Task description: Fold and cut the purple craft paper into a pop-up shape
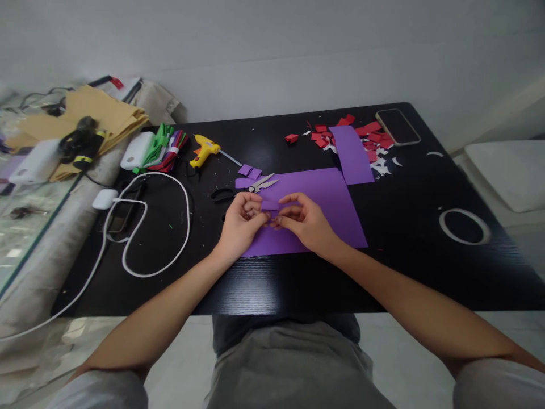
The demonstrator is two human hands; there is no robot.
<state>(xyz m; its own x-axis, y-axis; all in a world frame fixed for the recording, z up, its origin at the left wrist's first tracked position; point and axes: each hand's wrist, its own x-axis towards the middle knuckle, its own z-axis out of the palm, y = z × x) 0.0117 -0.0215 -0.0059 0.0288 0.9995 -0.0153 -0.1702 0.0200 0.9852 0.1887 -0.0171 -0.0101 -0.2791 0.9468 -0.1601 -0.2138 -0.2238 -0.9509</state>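
Observation:
Both hands meet above a large purple paper sheet on the black table. A small purple paper piece is between them. My left hand pinches its left side with thumb and fingers. On the other side, my right hand has its fingers curled and pinched at the piece's right edge. The piece's lower part is partly hidden by the thumbs. Just beyond my left hand lie scissors with their blades apart, resting on the sheet's corner. Several small purple paper pieces lie behind them.
A yellow glue gun and bundled coloured strips stand at the back left. A white cable loops over the table's left. Red paper scraps, a purple strip and a phone lie back right; a white ring is farther right.

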